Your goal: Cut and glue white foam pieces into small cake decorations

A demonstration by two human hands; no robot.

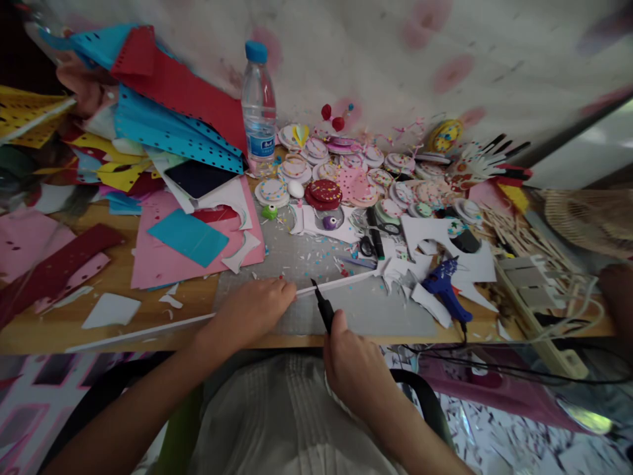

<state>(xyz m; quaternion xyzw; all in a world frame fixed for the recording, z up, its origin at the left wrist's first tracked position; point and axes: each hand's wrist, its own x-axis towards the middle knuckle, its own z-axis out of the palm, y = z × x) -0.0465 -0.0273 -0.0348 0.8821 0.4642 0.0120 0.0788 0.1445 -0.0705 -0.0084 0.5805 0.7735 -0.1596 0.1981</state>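
Note:
A long thin white strip (pixel 341 283) runs slantwise over the grey cutting mat (pixel 277 247) and on across the wooden table at the left. My left hand (pixel 257 305) presses on it near the middle, fingers together around the strip. Just right of those fingertips, my right hand (pixel 353 359) grips a black craft knife (pixel 324 309). The knife's blade points up and to the left, close to the strip; whether it touches cannot be made out. White paper scraps (pixel 395 272) lie around the strip's right end.
Decorated round discs (pixel 324 193) crowd the back, beside a water bottle (pixel 259 112). A blue glue gun (pixel 445 287) and a power strip (pixel 539 323) lie at the right. Coloured felt (pixel 178 125) and a phone (pixel 200 178) are piled left. Another person's hand (pixel 616 290) shows at the right edge.

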